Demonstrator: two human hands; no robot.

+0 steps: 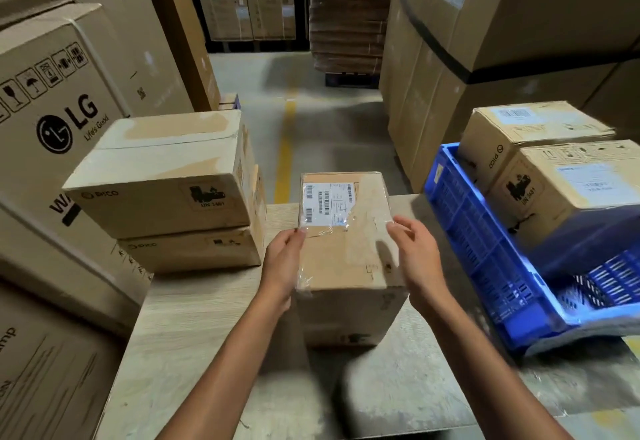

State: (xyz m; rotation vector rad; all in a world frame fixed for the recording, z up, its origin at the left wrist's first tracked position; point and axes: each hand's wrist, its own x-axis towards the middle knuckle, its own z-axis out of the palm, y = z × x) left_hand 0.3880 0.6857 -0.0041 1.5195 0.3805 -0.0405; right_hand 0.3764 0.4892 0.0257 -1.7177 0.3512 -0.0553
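A: where's the box?
B: box [346,259] stands on the table [194,329], roughly mid-width, long side running away from the camera; brown cardboard, clear film over the top; white barcode label [327,202] on the far-left part of the top face

A: hands?
B: left hand [284,259] is on the box's left top edge; thumb lies over the edge by the label's near corner, fingers run down the left face and are mostly hidden; reads as a grip on that edge
B: right hand [419,256] is at the right top edge; fingers loosely spread, only slightly bent, nothing in it; it's motion-blurred and throws a shadow on the top face, so can't tell whether the fingertips touch the cardboard

A: around it?
B: left of the box, same table, two stacked: upper PICO box [162,176] on lower PICO box [194,249]; near the box, not touching it
B: right of the box, blue crate [485,259], slatted walls, sitting skewed, near end blurred; two cartons in its far end; far carton [533,135] shows a PICO mark, near carton [571,190] shows UN 3481 and a white label on top; the two touch
B: far left, big LG carton [52,110] with more cartons under and behind it; tall cartons behind the crate too
B: beyond the table, concrete floor with a yellow line [287,149] running away; pallet of flat cardboard [346,14] at the far end
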